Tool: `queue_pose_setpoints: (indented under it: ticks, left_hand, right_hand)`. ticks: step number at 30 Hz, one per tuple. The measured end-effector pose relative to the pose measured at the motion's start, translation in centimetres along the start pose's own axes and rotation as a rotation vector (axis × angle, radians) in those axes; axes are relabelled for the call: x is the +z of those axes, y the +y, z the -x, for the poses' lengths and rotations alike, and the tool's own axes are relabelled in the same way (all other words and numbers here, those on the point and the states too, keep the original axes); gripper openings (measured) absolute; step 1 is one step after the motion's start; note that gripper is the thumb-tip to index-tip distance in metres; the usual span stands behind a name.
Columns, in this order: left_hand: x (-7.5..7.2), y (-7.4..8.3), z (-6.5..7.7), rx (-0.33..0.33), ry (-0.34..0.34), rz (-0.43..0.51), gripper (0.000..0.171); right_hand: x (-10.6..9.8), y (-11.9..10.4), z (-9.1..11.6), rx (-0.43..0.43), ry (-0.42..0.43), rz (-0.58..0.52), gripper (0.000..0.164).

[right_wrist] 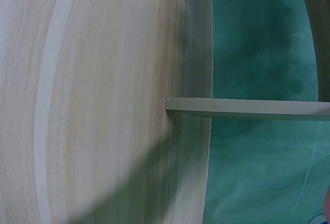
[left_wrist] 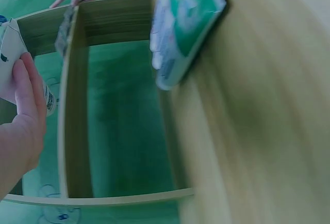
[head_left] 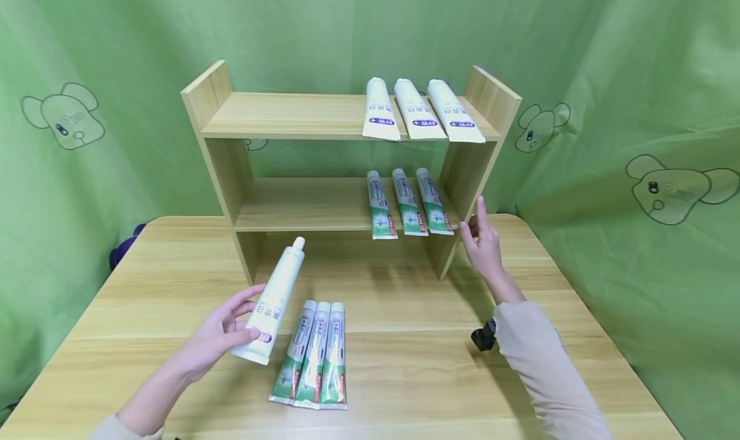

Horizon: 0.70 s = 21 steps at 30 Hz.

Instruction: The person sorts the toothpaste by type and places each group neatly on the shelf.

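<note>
My left hand [head_left: 222,331] holds a white toothpaste tube [head_left: 274,302] above the table, cap end up and tilted to the right. In the left wrist view its fingers [left_wrist: 28,85] lie against the tube [left_wrist: 10,59]. My right hand [head_left: 485,250] is at the right side panel of the wooden shelf [head_left: 300,115], with its index finger extended; whether it touches the panel is unclear. Several green-and-white toothpaste tubes [head_left: 316,356] lie side by side on the table, to the right of the left hand.
On the top tier's right half lie three white tubes [head_left: 413,109]. Three green-and-white tubes [head_left: 409,202] lie on the middle tier's right half. Tube ends overhang the front edges. A green curtain [head_left: 324,35] hangs behind the table [head_left: 416,363].
</note>
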<state>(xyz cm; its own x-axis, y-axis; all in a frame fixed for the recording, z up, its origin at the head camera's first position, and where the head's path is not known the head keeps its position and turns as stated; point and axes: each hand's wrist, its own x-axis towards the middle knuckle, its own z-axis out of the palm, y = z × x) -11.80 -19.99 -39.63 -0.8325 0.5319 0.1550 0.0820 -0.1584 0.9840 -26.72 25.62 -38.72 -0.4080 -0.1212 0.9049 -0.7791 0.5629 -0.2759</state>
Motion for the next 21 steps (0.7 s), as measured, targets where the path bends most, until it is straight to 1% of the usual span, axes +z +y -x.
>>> queue_pose_setpoints:
  ticks: [5, 8, 14, 21]
  left_hand:
    - [0.2, 1.6, -0.1, 0.054, -0.004, 0.001, 0.068]
    - [0.3, 2.5, -0.1, 0.082, -0.006, -0.007, 0.068]
    - [0.7, 4.0, -0.6, 0.142, 0.011, -0.041, 0.068]
    - [1.0, 5.6, -1.7, 0.196, 0.057, -0.07, 0.066]
  right_hand:
    - [0.4, 2.2, 0.8, 0.009, 0.005, 0.005, 0.093]
    - [0.4, 2.7, 1.0, 0.023, -0.002, 0.009, 0.09]
    - [0.3, 2.7, 1.1, 0.038, -0.014, 0.006, 0.081]
    - [0.4, 2.2, 1.0, 0.027, 0.0, 0.009, 0.09]
